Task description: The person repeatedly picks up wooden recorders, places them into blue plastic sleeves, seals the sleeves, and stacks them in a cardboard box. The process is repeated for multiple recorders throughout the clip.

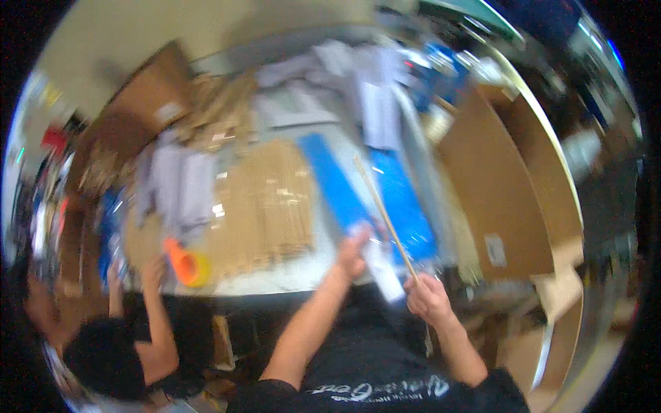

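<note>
My left hand (354,253) is closed on a long, flat blue and white sleeve or strip (333,183), which slants from the worktable down towards my body. In my right hand (427,299) is the lower end of a thin tan stick (384,211), pointing up and away from me. Beyond the stick lies a shiny blue plastic-looking packet (404,206). Left of the blue strip, many similar tan sticks (271,201) lie side by side, with glints of clear film over them. Motion blur hides the finer detail.
A co-worker's hands (153,271) are at the left, near an orange and yellow tape roll or dispenser (188,264). Pale grey-lilac bundles (183,180) lie behind. Open cardboard boxes stand at the left (150,93) and right (496,191) of the worktable (268,279).
</note>
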Demonstrator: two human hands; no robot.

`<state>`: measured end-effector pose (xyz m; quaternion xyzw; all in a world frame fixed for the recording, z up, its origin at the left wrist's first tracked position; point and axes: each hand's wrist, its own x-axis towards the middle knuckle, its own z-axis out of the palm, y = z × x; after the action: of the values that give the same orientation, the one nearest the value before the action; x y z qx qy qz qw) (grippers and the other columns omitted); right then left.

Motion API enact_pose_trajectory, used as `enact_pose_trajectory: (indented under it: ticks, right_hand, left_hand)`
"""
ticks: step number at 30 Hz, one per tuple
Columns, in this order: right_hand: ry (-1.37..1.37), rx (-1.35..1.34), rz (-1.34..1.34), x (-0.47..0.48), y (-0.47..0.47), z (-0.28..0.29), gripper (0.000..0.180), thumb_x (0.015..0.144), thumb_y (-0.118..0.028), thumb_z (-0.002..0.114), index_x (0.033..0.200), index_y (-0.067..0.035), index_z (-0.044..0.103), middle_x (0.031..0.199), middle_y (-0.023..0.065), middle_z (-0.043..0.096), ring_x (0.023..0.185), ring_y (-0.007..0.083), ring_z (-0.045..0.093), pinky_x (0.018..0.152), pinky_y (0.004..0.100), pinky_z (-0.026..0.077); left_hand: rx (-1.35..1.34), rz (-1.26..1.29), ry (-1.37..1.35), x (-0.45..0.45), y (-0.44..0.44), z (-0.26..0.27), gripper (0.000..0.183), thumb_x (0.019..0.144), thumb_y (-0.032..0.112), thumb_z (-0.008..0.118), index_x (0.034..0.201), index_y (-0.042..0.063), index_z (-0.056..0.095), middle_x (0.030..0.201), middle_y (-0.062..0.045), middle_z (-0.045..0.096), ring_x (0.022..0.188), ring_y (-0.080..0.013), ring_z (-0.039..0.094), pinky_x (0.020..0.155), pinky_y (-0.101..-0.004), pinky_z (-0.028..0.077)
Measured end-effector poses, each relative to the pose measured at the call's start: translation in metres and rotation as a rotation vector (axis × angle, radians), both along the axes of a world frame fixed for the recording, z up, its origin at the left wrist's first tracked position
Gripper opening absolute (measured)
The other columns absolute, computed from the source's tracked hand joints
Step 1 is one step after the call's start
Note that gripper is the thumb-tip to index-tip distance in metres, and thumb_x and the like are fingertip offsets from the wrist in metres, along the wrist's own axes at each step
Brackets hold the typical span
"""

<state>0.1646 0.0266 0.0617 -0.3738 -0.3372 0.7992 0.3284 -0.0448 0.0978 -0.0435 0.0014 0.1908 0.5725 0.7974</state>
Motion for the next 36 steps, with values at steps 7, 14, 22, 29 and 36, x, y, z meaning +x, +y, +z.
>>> enact_pose_trajectory:
  ticks: [7, 14, 22, 29, 36]
  right_hand:
    - [-0.068, 0.469, 0.439, -0.130, 0.053, 0.055, 0.040, 0.097, -0.021, 0.047, 0.128, 0.005, 0.047, 0.064, 0.0018, 0.048, 0.056, 0.0091, 0.043, 0.052, 0.0221, 0.033]
    - [-0.046, 0.548, 0.639, -0.282, 0.070, 0.107, 0.031, 0.099, -0.016, 0.045, 0.125, 0.002, 0.046, 0.068, 0.0045, 0.052, 0.059, 0.0104, 0.049, 0.055, 0.0240, 0.041]
    - [-0.036, 0.526, 0.602, -0.415, 0.076, 0.098, 0.028, 0.099, -0.017, 0.045, 0.121, -0.001, 0.046, 0.074, 0.0036, 0.053, 0.062, 0.0116, 0.052, 0.056, 0.0225, 0.041]
    - [0.051, 0.336, 0.730, -0.416, 0.084, 0.080, 0.028, 0.100, -0.020, 0.046, 0.121, -0.002, 0.047, 0.074, 0.0072, 0.056, 0.061, 0.0141, 0.054, 0.056, 0.0252, 0.044]
    - [0.150, 0.173, 0.775, -0.449, 0.084, 0.077, 0.029, 0.101, -0.023, 0.044, 0.122, -0.004, 0.045, 0.074, 0.0077, 0.055, 0.060, 0.0163, 0.052, 0.056, 0.0304, 0.044]
  left_hand:
    - [0.334, 0.008, 0.101, 0.001, 0.000, -0.002, 0.027, 0.096, 0.018, 0.053, 0.121, 0.007, 0.050, 0.109, -0.009, 0.060, 0.104, -0.0212, 0.058, 0.089, -0.0369, 0.049]
    - [0.303, -0.078, 0.221, -0.002, -0.014, -0.006, 0.027, 0.096, 0.019, 0.054, 0.119, 0.007, 0.052, 0.108, -0.009, 0.060, 0.103, -0.0204, 0.059, 0.087, -0.0361, 0.050]
    - [0.334, -0.181, 0.254, -0.018, -0.019, -0.016, 0.026, 0.095, 0.020, 0.055, 0.118, 0.008, 0.054, 0.108, -0.008, 0.061, 0.101, -0.0195, 0.059, 0.085, -0.0353, 0.050]
    - [0.373, -0.169, 0.292, -0.029, -0.016, -0.014, 0.025, 0.094, 0.021, 0.056, 0.116, 0.009, 0.056, 0.107, -0.008, 0.061, 0.099, -0.0187, 0.059, 0.083, -0.0345, 0.050]
    - [0.350, -0.086, 0.319, -0.112, -0.026, -0.017, 0.024, 0.094, 0.021, 0.057, 0.115, 0.009, 0.058, 0.107, -0.007, 0.062, 0.098, -0.0179, 0.060, 0.081, -0.0338, 0.050]
